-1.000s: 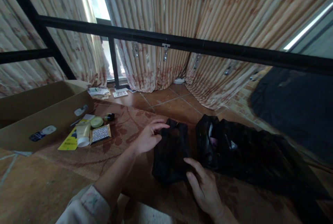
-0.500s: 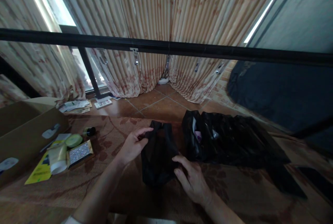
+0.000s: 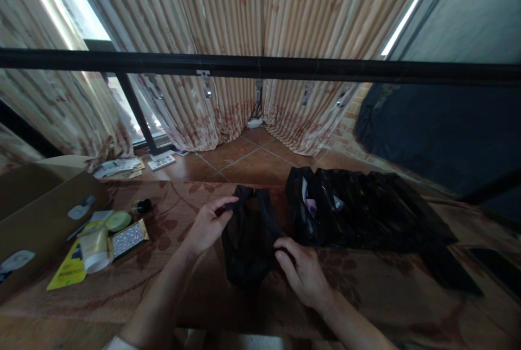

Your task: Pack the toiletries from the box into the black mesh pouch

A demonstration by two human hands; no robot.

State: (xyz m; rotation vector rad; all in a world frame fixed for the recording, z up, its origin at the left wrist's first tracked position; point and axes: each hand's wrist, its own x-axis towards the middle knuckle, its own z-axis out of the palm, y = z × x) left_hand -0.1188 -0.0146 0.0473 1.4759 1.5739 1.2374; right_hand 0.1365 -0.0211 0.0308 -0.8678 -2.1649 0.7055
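The yellow packet, at about 9 o'clock from the black bag, carries dark print too blurred to read. Stickers on the cardboard box beyond it, and marks on the white booklet on the floor at 10 o'clock, are equally illegible (the booklet's look like a dark printed block, but yield no words).

The black bag stands on the patterned cloth in front of the person, its mouth facing up. Its long axis runs roughly from 12 to 6 o'clock, with the loose upper edges towards 12.

The left hand, at 10 o'clock, has thumb and forefinger pinched on the bag's left edge. The right hand, at 4 o'clock, has thumb and fingers closed on the right edge.

Just beside the bag, towards 2 to 3 o'clock, lies a row of black pouches; something purple shows in the nearest. Over at 9 o'clock, a pale tube lies partly over the packet, beside a glittery case and near a green-lidded tub.
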